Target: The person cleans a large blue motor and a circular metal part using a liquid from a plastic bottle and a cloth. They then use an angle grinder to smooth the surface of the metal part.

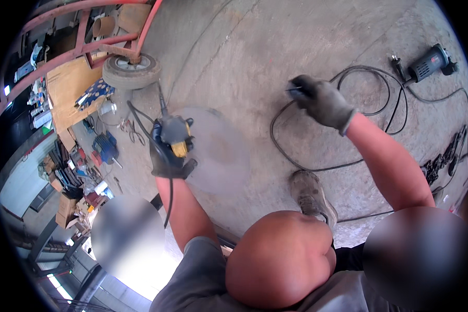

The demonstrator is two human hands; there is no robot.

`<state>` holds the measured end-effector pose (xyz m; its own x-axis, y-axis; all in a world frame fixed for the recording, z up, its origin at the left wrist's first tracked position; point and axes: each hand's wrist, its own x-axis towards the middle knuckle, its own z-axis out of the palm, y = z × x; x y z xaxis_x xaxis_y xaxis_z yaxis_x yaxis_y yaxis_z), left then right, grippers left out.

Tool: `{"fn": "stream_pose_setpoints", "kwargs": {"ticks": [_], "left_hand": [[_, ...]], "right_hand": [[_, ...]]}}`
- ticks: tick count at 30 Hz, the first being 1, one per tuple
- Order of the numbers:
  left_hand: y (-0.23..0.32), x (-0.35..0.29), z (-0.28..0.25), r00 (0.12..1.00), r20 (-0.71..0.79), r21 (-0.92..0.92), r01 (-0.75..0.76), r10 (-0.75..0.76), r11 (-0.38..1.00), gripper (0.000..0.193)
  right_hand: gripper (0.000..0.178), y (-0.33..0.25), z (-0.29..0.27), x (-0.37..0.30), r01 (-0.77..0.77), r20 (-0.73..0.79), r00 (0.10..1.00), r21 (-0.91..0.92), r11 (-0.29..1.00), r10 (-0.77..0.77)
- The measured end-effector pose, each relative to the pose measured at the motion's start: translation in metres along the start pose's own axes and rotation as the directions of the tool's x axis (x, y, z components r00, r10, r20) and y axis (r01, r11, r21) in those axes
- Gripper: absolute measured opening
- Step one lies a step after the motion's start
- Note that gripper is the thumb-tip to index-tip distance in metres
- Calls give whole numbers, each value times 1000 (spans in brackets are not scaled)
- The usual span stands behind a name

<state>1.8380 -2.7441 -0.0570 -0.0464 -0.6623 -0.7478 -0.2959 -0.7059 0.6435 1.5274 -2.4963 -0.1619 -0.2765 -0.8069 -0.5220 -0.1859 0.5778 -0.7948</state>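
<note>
My left hand [164, 158], in a dark glove, is closed round a grey-and-yellow corded device [176, 134]. A thick black cord rises from the device's top; its exact kind is unclear. Further right, my right hand [317, 100], in a grey glove with dark fingertips, is raised over the floor, its fingers pinched together. Something small and dark with a thin bright line shows at those fingertips, too blurred to name. Just beneath them passes a looped black power cord [276, 143]. An angle grinder [429, 63] lies at the far right beside a plug [397, 63] with metal prongs.
A rubber wheel [131, 71] carries a red metal frame [83, 49] at the upper left. Boxes, tools and loose parts clutter the left side. A dark chain [446, 156] lies at the right. My shoe [308, 191] stands near the cord on the concrete floor [260, 57].
</note>
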Motion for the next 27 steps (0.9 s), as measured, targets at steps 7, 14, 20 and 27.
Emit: {"fn": "stream_pose_setpoints", "kwargs": {"ticks": [7,14,20,27], "left_hand": [[-21,-33,-62,923,379,-196,6,70,981,66],[-39,-25,-65,924,290,-306,-156,248,939,63],[-43,-21,-61,899,329,-254,-210,289,944,63],[-30,-23,-56,768,572,-250,-171,288,953,63]], "right_hand": [[42,-101,81,13,331,268,881,238,913,-389],[44,-133,112,0,264,364,861,279,923,-356],[38,-124,120,2,323,244,890,260,910,-385],[32,-133,102,11,436,332,810,212,875,-484]]}}
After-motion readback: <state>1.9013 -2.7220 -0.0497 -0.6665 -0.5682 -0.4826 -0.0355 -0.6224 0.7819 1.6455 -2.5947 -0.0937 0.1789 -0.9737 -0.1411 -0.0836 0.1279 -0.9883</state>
